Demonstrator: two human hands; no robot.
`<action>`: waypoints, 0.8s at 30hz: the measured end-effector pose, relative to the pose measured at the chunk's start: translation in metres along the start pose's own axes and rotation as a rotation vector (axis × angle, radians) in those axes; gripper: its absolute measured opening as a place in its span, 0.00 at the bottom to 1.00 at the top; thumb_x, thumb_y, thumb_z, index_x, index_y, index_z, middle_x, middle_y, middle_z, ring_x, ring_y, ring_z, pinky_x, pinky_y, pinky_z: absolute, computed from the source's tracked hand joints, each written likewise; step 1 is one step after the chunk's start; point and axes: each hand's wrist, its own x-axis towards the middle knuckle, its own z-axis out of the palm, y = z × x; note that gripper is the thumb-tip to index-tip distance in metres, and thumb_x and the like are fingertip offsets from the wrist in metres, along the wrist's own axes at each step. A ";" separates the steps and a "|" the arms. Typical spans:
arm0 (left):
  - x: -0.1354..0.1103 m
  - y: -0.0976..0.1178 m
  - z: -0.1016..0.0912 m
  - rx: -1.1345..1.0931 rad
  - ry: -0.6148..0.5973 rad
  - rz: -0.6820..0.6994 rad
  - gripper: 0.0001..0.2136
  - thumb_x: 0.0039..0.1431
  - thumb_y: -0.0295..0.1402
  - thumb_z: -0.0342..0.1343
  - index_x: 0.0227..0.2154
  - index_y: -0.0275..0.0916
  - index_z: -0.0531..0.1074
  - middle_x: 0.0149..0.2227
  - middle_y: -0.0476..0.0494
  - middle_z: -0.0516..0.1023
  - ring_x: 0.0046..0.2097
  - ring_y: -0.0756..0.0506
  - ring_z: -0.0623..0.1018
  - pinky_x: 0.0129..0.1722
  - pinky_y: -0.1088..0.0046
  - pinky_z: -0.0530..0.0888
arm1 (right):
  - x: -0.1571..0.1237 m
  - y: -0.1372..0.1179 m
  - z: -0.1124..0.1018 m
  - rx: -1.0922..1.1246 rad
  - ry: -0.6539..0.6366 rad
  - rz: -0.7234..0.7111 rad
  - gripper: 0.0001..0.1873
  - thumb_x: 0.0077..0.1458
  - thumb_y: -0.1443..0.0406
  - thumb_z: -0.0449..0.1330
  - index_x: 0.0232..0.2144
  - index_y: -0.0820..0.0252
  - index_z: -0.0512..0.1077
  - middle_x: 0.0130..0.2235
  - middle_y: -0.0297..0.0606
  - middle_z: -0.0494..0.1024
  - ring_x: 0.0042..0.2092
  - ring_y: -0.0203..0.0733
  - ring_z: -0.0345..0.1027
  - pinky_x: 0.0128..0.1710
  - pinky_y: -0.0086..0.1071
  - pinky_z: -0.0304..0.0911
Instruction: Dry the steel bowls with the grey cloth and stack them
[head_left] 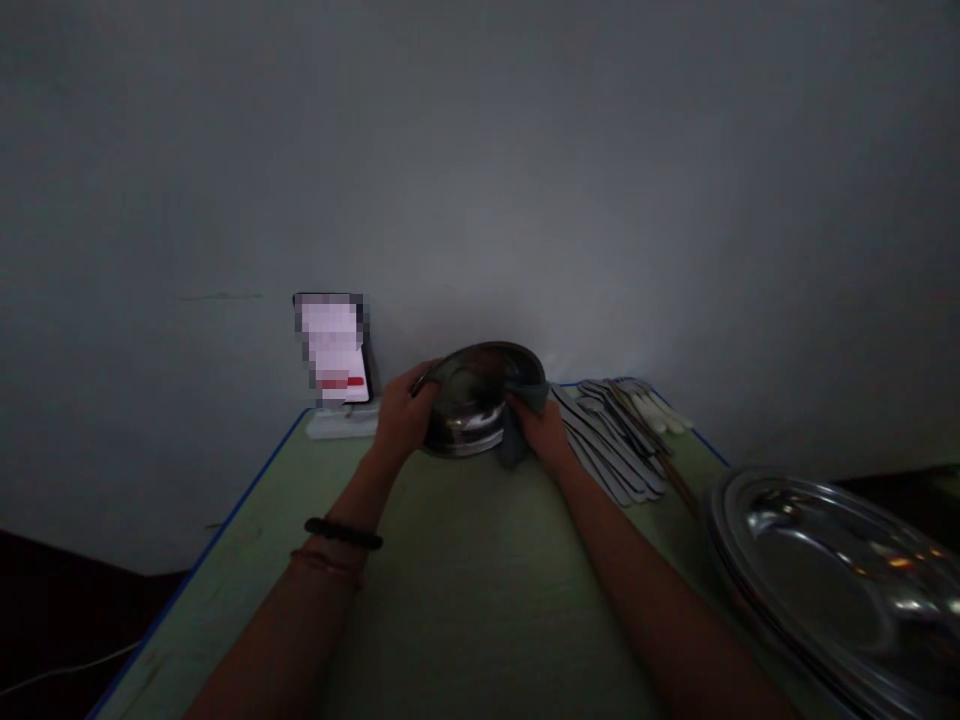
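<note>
A shiny metal bowl [469,400] is held up, tilted on its side, over the far part of the table. My left hand [405,410] grips its left rim, thumb on the inner side. At the bowl's right side, my right hand [541,425] is closed on a dark grey cloth [514,435], which presses against the rim and hangs a little below it. Some of the right fingers are hidden behind the cloth and bowl.
Several metal knives, forks and spoons [615,445], some with white handles [660,412], lie on the green table [465,600]. Stacked oval metal trays [810,570] stand at the right. A lit phone [334,350] leans in a white stand [341,424] against the wall.
</note>
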 end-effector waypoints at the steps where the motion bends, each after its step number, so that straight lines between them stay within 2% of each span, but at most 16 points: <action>1: -0.002 -0.004 0.004 -0.014 0.029 -0.009 0.16 0.49 0.36 0.46 0.32 0.37 0.77 0.30 0.46 0.80 0.40 0.39 0.78 0.43 0.64 0.74 | 0.001 0.002 0.000 0.005 0.004 0.013 0.17 0.47 0.52 0.60 0.23 0.58 0.77 0.25 0.37 0.80 0.35 0.48 0.75 0.35 0.37 0.68; 4: -0.006 -0.016 0.015 -0.043 0.103 -0.030 0.15 0.50 0.35 0.44 0.32 0.37 0.76 0.30 0.45 0.79 0.39 0.40 0.78 0.41 0.64 0.75 | 0.002 0.007 0.002 0.028 0.036 0.037 0.18 0.47 0.51 0.60 0.27 0.60 0.78 0.28 0.39 0.81 0.36 0.49 0.75 0.35 0.37 0.68; 6: -0.004 -0.021 0.017 -0.051 0.139 -0.036 0.16 0.49 0.33 0.46 0.38 0.36 0.74 0.35 0.43 0.80 0.42 0.39 0.78 0.44 0.62 0.74 | 0.004 0.006 0.003 0.041 0.075 0.044 0.20 0.47 0.51 0.60 0.29 0.61 0.78 0.30 0.41 0.82 0.36 0.49 0.75 0.36 0.38 0.68; 9: 0.002 -0.016 0.009 -0.062 0.131 -0.037 0.23 0.45 0.31 0.51 0.48 0.36 0.70 0.45 0.40 0.79 0.48 0.39 0.77 0.50 0.60 0.72 | 0.010 -0.009 0.003 0.044 0.119 0.023 0.19 0.46 0.53 0.59 0.30 0.64 0.78 0.31 0.44 0.82 0.36 0.51 0.75 0.36 0.40 0.68; 11: 0.006 -0.005 -0.002 -0.067 0.075 -0.030 0.23 0.44 0.31 0.53 0.48 0.37 0.71 0.47 0.40 0.79 0.49 0.39 0.77 0.51 0.59 0.72 | 0.014 -0.027 -0.001 0.038 0.117 -0.027 0.17 0.46 0.57 0.60 0.32 0.64 0.78 0.32 0.42 0.82 0.37 0.50 0.75 0.39 0.40 0.68; 13: 0.008 0.012 -0.013 -0.063 -0.003 -0.011 0.20 0.46 0.32 0.53 0.45 0.38 0.73 0.45 0.42 0.81 0.48 0.40 0.77 0.51 0.59 0.72 | 0.016 -0.050 -0.006 0.023 0.090 -0.101 0.14 0.45 0.61 0.60 0.33 0.62 0.79 0.33 0.39 0.82 0.38 0.49 0.74 0.41 0.39 0.67; 15: 0.008 0.028 -0.023 0.006 -0.126 0.032 0.18 0.50 0.32 0.53 0.45 0.37 0.74 0.46 0.40 0.80 0.49 0.40 0.77 0.52 0.59 0.71 | 0.016 -0.074 -0.012 0.000 0.033 -0.191 0.13 0.45 0.66 0.59 0.34 0.61 0.79 0.33 0.36 0.82 0.38 0.47 0.75 0.42 0.37 0.67; 17: 0.008 0.041 -0.032 0.081 -0.171 0.051 0.19 0.51 0.33 0.53 0.47 0.36 0.73 0.47 0.38 0.80 0.48 0.39 0.77 0.51 0.59 0.72 | 0.013 -0.095 -0.018 -0.108 0.002 -0.398 0.17 0.46 0.71 0.56 0.38 0.64 0.79 0.35 0.40 0.82 0.38 0.47 0.76 0.42 0.38 0.68; 20: 0.007 0.053 -0.039 0.129 -0.268 0.049 0.22 0.51 0.36 0.55 0.49 0.35 0.72 0.49 0.35 0.79 0.48 0.38 0.77 0.50 0.58 0.72 | 0.008 -0.117 -0.026 -0.282 -0.071 -0.626 0.25 0.43 0.77 0.53 0.42 0.61 0.77 0.42 0.40 0.82 0.44 0.46 0.76 0.46 0.38 0.68; 24: 0.005 0.055 -0.035 0.136 -0.394 0.087 0.22 0.51 0.38 0.55 0.47 0.32 0.73 0.46 0.33 0.80 0.43 0.38 0.78 0.45 0.58 0.74 | 0.004 -0.126 -0.029 -0.458 -0.190 -0.703 0.29 0.41 0.80 0.52 0.44 0.57 0.76 0.45 0.37 0.81 0.47 0.45 0.74 0.49 0.39 0.67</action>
